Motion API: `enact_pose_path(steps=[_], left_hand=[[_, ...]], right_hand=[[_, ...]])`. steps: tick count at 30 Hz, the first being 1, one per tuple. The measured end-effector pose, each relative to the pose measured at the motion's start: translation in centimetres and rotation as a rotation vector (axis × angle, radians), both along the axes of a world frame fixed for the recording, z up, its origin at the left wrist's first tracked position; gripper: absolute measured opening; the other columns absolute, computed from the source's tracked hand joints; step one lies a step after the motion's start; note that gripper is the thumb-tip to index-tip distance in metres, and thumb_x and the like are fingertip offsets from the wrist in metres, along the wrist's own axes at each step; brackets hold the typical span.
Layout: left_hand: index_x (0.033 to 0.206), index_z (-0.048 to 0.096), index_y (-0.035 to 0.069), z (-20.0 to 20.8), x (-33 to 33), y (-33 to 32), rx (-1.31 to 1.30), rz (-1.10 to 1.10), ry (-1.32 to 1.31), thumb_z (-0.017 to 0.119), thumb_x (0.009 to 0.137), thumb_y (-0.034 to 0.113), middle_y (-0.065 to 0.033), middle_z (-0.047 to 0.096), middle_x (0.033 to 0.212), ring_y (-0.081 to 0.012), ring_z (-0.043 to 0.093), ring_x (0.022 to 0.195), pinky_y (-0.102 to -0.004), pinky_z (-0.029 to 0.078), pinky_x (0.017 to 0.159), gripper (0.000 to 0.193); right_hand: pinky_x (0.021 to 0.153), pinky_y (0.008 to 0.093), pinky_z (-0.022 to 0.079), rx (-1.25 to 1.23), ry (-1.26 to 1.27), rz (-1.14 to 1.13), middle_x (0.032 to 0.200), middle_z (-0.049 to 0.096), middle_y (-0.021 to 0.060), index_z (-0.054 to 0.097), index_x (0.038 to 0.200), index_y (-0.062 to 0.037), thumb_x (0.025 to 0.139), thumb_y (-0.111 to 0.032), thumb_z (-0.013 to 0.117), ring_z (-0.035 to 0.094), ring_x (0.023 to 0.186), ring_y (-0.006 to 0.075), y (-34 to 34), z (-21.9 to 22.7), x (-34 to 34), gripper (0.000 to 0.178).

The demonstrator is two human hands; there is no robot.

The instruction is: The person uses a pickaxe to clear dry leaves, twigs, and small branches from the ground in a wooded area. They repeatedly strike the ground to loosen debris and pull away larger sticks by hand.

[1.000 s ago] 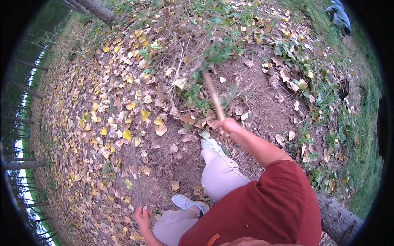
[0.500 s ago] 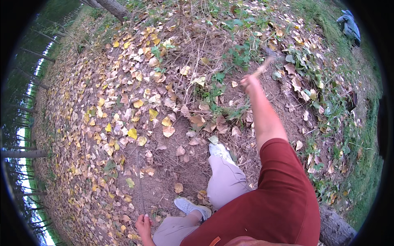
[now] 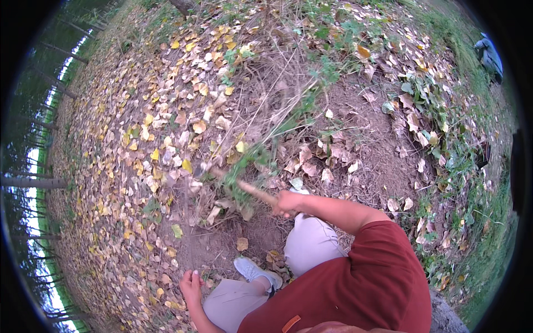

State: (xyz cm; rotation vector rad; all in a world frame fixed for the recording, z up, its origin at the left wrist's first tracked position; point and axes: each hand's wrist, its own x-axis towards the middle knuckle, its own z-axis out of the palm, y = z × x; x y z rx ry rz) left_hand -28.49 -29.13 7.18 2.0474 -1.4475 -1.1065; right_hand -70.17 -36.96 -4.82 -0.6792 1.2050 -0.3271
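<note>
Right hand (image 3: 287, 203): wrapped round a wooden handle (image 3: 254, 192), its far end blurred near green weeds (image 3: 252, 162), over leafy ground (image 3: 189, 244). Left hand (image 3: 191, 284): beside left knee (image 3: 227, 299), grip cannot be told.

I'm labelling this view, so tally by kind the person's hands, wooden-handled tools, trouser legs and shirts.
Hands: 2, left hand and right hand
Wooden-handled tool: 1
Trouser legs: 2, left trouser leg and right trouser leg
Dark red shirt: 1
Total: 6
</note>
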Motion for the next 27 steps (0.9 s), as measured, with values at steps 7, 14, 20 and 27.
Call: enact_pose_path(steps=[7, 14, 20, 27], left_hand=[[0.09, 0.055, -0.002, 3.6, -2.8, -0.3, -0.282, 0.223, 0.151, 0.05, 0.088, 0.014, -0.0004, 0.05, 0.061, -0.0062, 0.048, 0.053, -0.0207, 0.044, 0.051, 0.017], [0.091, 0.055, -0.001, 5.2, -10.8, -2.8, -0.331, 0.062, 0.359, 0.048, 0.088, 0.012, -0.0027, 0.052, 0.061, -0.0084, 0.052, 0.056, -0.0224, 0.045, 0.054, 0.015], [0.09, 0.055, -0.002, 4.4, -10.0, -3.2, -0.222, 0.207, 0.535, 0.049, 0.088, 0.014, -0.0027, 0.052, 0.06, -0.0093, 0.052, 0.053, -0.0219, 0.045, 0.054, 0.017], [0.092, 0.055, -0.002, 4.2, -10.9, -4.1, -0.181, 0.141, 0.432, 0.049, 0.089, 0.015, -0.0027, 0.052, 0.061, -0.0094, 0.052, 0.053, -0.022, 0.044, 0.053, 0.018]], right_hand=[[0.028, 0.0222, 0.036, 0.048, 0.133, -0.724, 0.058, 0.049, 0.0045, 0.048, 0.091, 0.0033, 0.077, -0.004, 0.057, 0.042, 0.036, 0.0096, -0.1, 2.7, -8.4, 0.018], [0.032, 0.0248, 0.037, -0.161, 0.096, -1.545, 0.058, 0.047, 0.0047, 0.044, 0.08, -0.0029, 0.078, 0.0, 0.051, 0.045, 0.039, 0.0126, -4.5, -3.9, -18.4, 0.007], [0.035, 0.0254, 0.038, -0.07, 0.037, -1.684, 0.061, 0.048, 0.0048, 0.044, 0.085, -0.0025, 0.079, -0.003, 0.051, 0.046, 0.041, 0.0145, -13.9, -3.0, -16.1, 0.01], [0.037, 0.035, 0.043, -0.029, 0.371, -0.49, 0.073, 0.058, 0.0154, 0.049, 0.092, 0.0084, 0.071, -0.006, 0.06, 0.054, 0.045, 0.0188, -13.6, -2.6, 5.6, 0.028]])
